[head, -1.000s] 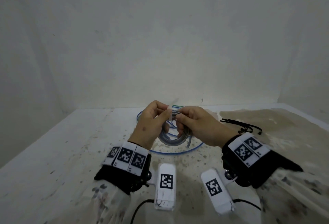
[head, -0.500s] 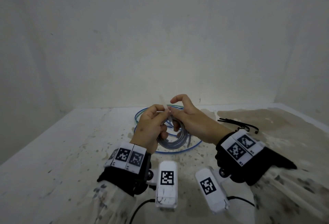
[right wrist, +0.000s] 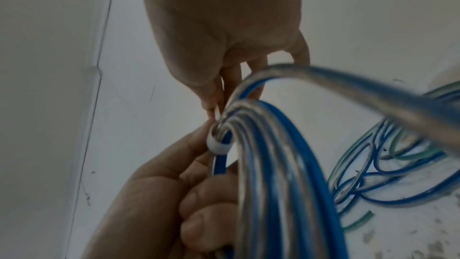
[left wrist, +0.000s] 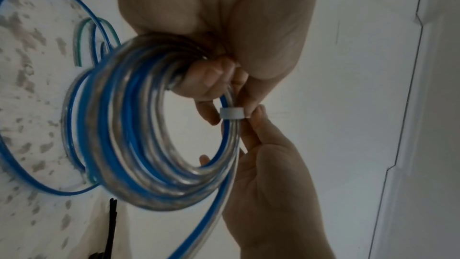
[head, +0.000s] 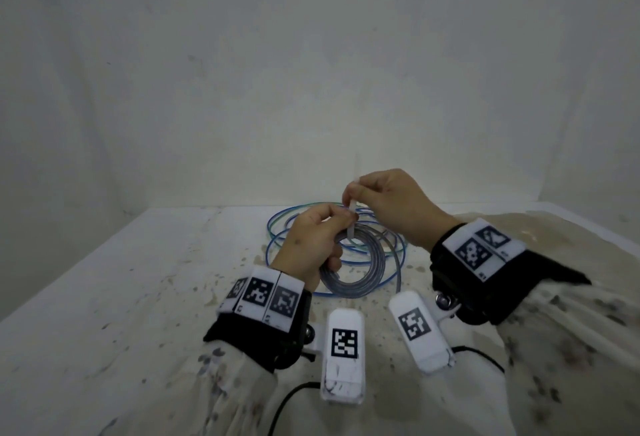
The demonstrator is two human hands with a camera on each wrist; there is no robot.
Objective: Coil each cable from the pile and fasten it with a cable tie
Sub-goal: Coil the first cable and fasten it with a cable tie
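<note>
At the centre of the head view, the left hand [head: 308,248] is gripping the coil [head: 360,269], its fingers [left wrist: 206,78] curled through the loops. A white tie [left wrist: 232,113] is wrapping the coil's top strands. The right hand [head: 391,207], just above, is pinching the tie's tail between thumb and fingers [right wrist: 211,94], holding it upright. Loose blue and green cables [head: 388,245] are lying on the stained surface [head: 138,279] behind. Black ties [left wrist: 110,229] are lying at the lower left of the left wrist view.

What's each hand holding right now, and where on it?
Left hand grips the coiled cable at the top of its loops, beside the white cable tie. Right hand pinches the tie's free tail.
</note>
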